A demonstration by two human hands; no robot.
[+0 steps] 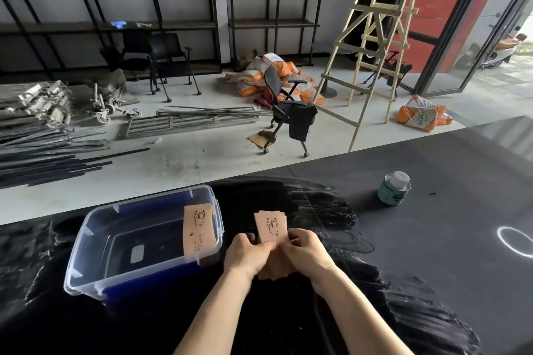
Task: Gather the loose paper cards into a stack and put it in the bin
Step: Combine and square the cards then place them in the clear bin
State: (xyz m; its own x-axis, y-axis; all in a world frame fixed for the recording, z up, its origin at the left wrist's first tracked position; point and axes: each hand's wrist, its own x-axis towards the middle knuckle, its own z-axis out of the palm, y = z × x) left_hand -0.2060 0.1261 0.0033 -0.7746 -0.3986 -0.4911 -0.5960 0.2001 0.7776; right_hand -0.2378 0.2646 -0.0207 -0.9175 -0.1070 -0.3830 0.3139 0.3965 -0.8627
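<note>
A stack of pink paper cards [271, 226] with black print is held upright just above the black table, right of the bin. My left hand [248, 256] grips its left side and my right hand [305, 253] grips its right side; the stack's lower end shows below my palms. The clear plastic bin [86, 239] with blue handles stands on the table to the left of my hands. Several pink cards [199, 228] lean against the bin's inner right wall.
A small can with a white lid [394, 188] stands on the table at the right. The glossy black table [432, 268] ends at a far edge, with the floor, an office chair [288, 109] and a wooden ladder [375, 52] beyond it.
</note>
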